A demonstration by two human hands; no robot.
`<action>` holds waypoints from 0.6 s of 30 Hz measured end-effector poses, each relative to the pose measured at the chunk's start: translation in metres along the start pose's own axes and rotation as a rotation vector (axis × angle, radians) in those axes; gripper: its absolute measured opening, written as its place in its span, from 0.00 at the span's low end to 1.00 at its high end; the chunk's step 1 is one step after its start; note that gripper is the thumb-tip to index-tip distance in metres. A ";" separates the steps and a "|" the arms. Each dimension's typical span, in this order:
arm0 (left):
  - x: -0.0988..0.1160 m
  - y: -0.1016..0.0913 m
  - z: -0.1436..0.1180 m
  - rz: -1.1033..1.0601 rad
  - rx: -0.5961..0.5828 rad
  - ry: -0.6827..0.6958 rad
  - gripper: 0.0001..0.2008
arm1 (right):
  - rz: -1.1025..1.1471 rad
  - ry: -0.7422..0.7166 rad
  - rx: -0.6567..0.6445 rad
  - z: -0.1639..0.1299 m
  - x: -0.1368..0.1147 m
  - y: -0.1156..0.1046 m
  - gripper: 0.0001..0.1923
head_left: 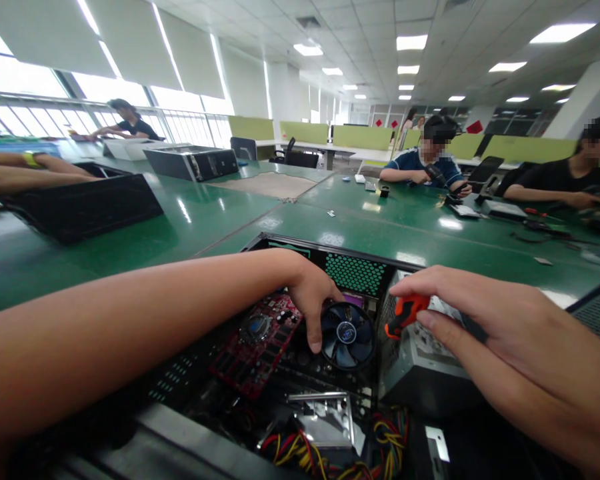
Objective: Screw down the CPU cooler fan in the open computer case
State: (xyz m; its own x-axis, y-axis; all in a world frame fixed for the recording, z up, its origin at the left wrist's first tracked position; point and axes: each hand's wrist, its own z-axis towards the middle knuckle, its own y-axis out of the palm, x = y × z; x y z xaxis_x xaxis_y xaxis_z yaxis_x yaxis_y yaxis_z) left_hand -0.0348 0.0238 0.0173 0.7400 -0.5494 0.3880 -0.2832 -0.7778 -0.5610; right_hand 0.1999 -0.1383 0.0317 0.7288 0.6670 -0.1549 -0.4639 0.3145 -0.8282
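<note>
Left hand (313,297) inside open metal PC case (360,257), fingers loose, fingertip on round black fan (347,335) beside red circuit card (260,343). Right hand (485,320) pinches orange-black screwdriver handle (404,313).

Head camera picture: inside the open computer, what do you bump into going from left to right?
Red card → left hand → blue fan → orange-handled screwdriver → right hand holding it.

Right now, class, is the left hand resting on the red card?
No, the left hand touches the black fan beside the red card.
</note>
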 end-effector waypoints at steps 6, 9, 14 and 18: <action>-0.001 0.002 0.001 -0.036 -0.012 0.032 0.47 | 0.036 -0.019 -0.003 0.005 0.001 -0.001 0.15; 0.000 0.002 0.001 -0.036 -0.014 0.026 0.46 | 0.052 -0.008 -0.008 0.004 0.003 0.000 0.13; 0.002 0.001 0.000 -0.041 -0.021 0.030 0.47 | 0.083 0.000 -0.051 0.003 0.003 0.000 0.08; 0.002 0.000 0.000 -0.047 -0.027 0.026 0.48 | 0.073 0.004 -0.055 0.003 0.002 0.000 0.12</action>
State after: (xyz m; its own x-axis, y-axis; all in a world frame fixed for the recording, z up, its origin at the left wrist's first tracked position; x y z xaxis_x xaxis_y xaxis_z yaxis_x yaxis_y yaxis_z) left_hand -0.0332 0.0222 0.0183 0.7370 -0.5194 0.4324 -0.2649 -0.8106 -0.5222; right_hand 0.2000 -0.1347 0.0336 0.6961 0.6839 -0.2182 -0.4875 0.2272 -0.8430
